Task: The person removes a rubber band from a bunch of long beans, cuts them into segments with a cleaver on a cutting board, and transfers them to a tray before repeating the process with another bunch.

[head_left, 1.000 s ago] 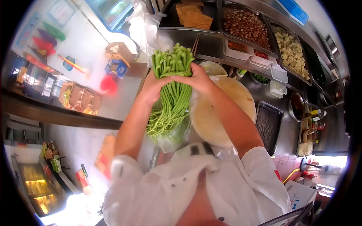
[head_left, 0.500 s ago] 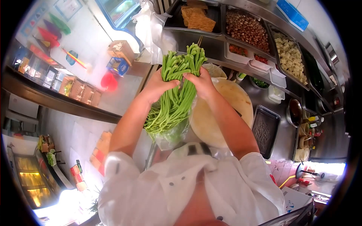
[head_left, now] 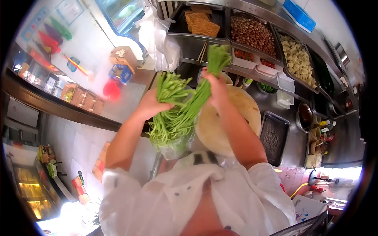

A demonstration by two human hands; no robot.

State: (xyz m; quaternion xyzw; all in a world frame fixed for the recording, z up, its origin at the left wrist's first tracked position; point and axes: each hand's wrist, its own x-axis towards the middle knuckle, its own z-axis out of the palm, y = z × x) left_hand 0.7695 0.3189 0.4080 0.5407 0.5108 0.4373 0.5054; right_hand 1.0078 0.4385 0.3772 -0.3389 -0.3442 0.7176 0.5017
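Long green beans hang in two bunches above the counter. My left hand (head_left: 151,105) is closed around the left bunch (head_left: 170,88), gripping it below its upper ends. Higher and to the right, my right hand (head_left: 215,87) is wrapped round the other bunch (head_left: 217,59), whose ends stick up past the fingers. The lower parts of the beans join in a loose mass over a clear plastic bag (head_left: 179,145). Just right of the beans lies a round wooden chopping board (head_left: 230,135), partly hidden by my right forearm.
Trays of brown slabs (head_left: 202,24), reddish nuts (head_left: 252,33) and pale cubes (head_left: 297,59) line the shelf ahead. White tubs (head_left: 244,59) sit below them. A black tray (head_left: 274,135) and a metal bowl (head_left: 304,117) stand right of the board. White plastic bags (head_left: 157,39) hang at the upper left.
My hands have moved apart, splitting the single bunch of beans in two. The right hand went up and right with its part, while the left hand moved slightly left and down.
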